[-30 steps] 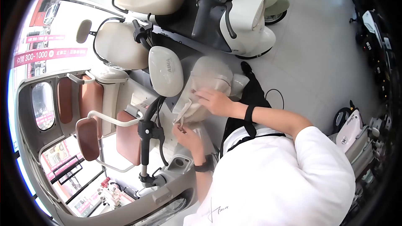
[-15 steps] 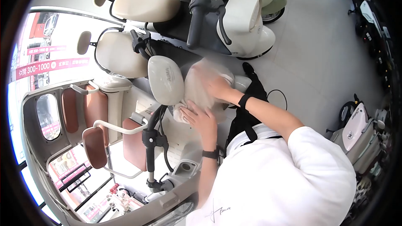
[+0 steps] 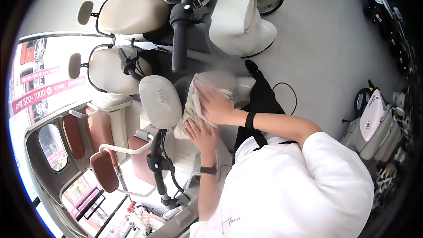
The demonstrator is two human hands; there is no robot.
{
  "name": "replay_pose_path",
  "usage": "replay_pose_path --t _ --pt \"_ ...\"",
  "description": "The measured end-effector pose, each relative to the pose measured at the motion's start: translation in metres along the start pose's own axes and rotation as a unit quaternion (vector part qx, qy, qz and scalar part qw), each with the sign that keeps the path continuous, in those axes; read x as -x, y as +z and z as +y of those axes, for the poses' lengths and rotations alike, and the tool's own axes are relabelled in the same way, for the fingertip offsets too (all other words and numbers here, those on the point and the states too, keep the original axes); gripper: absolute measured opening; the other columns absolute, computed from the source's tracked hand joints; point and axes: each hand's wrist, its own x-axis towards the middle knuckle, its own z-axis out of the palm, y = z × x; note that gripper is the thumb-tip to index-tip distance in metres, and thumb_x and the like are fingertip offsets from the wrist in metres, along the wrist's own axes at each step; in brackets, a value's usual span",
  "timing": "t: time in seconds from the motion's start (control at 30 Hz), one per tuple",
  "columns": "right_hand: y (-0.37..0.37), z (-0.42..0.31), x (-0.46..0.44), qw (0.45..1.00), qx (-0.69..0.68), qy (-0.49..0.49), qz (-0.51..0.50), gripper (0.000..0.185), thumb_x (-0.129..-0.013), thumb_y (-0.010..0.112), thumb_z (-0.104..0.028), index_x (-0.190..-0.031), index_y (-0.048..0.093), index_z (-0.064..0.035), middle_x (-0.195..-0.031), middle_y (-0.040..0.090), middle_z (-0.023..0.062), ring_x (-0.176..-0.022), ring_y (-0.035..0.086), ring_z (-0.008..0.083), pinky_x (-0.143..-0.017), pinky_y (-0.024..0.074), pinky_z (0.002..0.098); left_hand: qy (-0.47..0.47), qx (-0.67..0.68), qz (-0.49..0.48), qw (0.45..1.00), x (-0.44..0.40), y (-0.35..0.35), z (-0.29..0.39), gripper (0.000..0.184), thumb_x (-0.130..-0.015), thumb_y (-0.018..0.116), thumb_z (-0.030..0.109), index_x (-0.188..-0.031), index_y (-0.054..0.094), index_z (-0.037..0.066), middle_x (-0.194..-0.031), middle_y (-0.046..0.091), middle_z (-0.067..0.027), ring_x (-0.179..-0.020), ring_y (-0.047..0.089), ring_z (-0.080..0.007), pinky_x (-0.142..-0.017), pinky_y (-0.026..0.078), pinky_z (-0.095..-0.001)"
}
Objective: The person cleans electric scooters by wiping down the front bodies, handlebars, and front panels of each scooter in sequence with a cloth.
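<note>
A crumpled off-white cloth [image 3: 190, 108] lies over the pale front part of the vehicle before me, just right of a cream mirror housing [image 3: 161, 101] marked AIMA. My right hand [image 3: 216, 106] presses on the upper part of the cloth, its fingers bent over the folds and slightly blurred. Lower down, my left hand [image 3: 202, 135] rests on the cloth's near end with fingers stretched and spread. Below the mirror, a black handlebar grip [image 3: 156, 163] with its brake lever stands close to my left wrist. The surface beneath the cloth is mostly hidden.
Cream scooters with tan seats [image 3: 132, 13] stand close by at the upper left; a white scooter front [image 3: 233, 17] is beyond my hands. Brown seats [image 3: 99, 132] fill the cabin at left. A thin black cable [image 3: 296, 101] loops over the grey floor [image 3: 317, 61].
The view has shifted, with the scooters now farther left. My right hand has drawn back toward my left hand, bunching the cloth; the left still lies on its near end.
</note>
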Motion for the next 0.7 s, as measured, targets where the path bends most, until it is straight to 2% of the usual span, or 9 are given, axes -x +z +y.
replay_pose_path --t 0.03,0.1,0.2,0.3,0.33,0.43,0.53,0.7 --pt "0.002 0.004 -0.009 1.000 0.003 -0.026 -0.004 0.060 -0.096 0.059 -0.031 -0.147 0.051 -0.0007 -0.158 0.041 0.0213 -0.146 0.038 0.0424 -0.119 0.0320 0.0508 -0.005 -0.004 0.005 1.000 0.000 0.003 0.002 0.073 -0.095 0.055 0.038 -0.156 0.039 0.001 -0.162 0.026 -0.0335 -0.153 0.020 -0.0502 -0.122 0.013 -0.0618" --pt "0.013 0.018 -0.024 0.996 -0.088 -0.003 -0.003 0.060 -0.099 0.056 -0.031 -0.150 0.046 -0.0009 -0.158 0.041 0.0220 -0.147 0.036 0.0444 -0.122 0.0296 0.0493 -0.017 -0.017 0.015 1.000 -0.013 0.000 0.011 0.072 -0.097 0.053 0.039 -0.156 0.039 0.001 -0.162 0.026 -0.0339 -0.152 0.020 -0.0506 -0.122 0.012 -0.0618" --pt "0.030 0.044 -0.043 0.984 -0.177 0.035 -0.001 0.059 -0.102 0.052 -0.029 -0.153 0.041 -0.0009 -0.160 0.038 0.0225 -0.148 0.033 0.0450 -0.125 0.0260 0.0481 -0.030 -0.036 0.011 0.999 -0.044 -0.009 0.032 0.065 -0.101 0.048 0.037 -0.157 0.040 0.005 -0.163 0.027 -0.0292 -0.153 0.023 -0.0458 -0.122 0.014 -0.0599" --pt "0.051 0.079 -0.050 0.964 -0.244 0.103 -0.003 0.059 -0.103 0.050 -0.028 -0.153 0.039 0.0002 -0.160 0.037 0.0243 -0.149 0.032 0.0422 -0.125 0.0243 0.0489 -0.023 -0.057 0.014 0.998 -0.076 -0.017 0.051 0.061 -0.101 0.047 0.033 -0.157 0.043 0.010 -0.164 0.030 -0.0233 -0.153 0.026 -0.0408 -0.123 0.017 -0.0575" --pt "0.053 0.095 -0.046 0.968 -0.208 0.121 -0.070 0.058 -0.105 0.046 -0.028 -0.154 0.037 0.0007 -0.160 0.035 0.0261 -0.150 0.030 0.0405 -0.126 0.0222 0.0486 -0.010 -0.060 0.009 0.998 -0.085 -0.020 0.055 0.060 -0.101 0.048 0.033 -0.157 0.043 0.011 -0.164 0.031 -0.0226 -0.153 0.026 -0.0405 -0.123 0.017 -0.0573" --pt "0.145 0.160 -0.005 0.932 -0.251 0.263 0.014 0.057 -0.107 0.041 -0.029 -0.155 0.034 0.0006 -0.160 0.034 0.0261 -0.150 0.029 0.0411 -0.126 0.0218 0.0477 0.037 -0.060 0.000 0.998 -0.105 -0.020 0.065 0.053 -0.099 0.053 0.030 -0.150 0.053 0.014 -0.162 0.038 -0.0171 -0.151 0.031 -0.0378 -0.123 0.019 -0.0553" --pt "0.113 0.145 0.020 0.890 -0.322 0.324 0.005 0.057 -0.108 0.037 -0.029 -0.156 0.032 0.0007 -0.162 0.030 0.0282 -0.151 0.027 0.0430 -0.126 0.0212 0.0467 0.087 -0.044 0.005 0.995 -0.108 -0.010 0.064 0.048 -0.097 0.058 0.028 -0.143 0.062 0.016 -0.161 0.043 -0.0133 -0.150 0.036 -0.0356 -0.124 0.020 -0.0534" --pt "0.100 0.120 0.032 0.827 -0.427 0.352 -0.096 0.057 -0.108 0.037 -0.029 -0.156 0.032 0.0012 -0.162 0.027 0.0300 -0.152 0.025 0.0449 -0.126 0.0214 0.0469 0.053 -0.033 0.012 0.998 -0.065 0.000 0.051 0.053 -0.097 0.057 0.029 -0.149 0.056 0.016 -0.163 0.039 -0.0158 -0.151 0.034 -0.0382 -0.124 0.017 -0.0551"
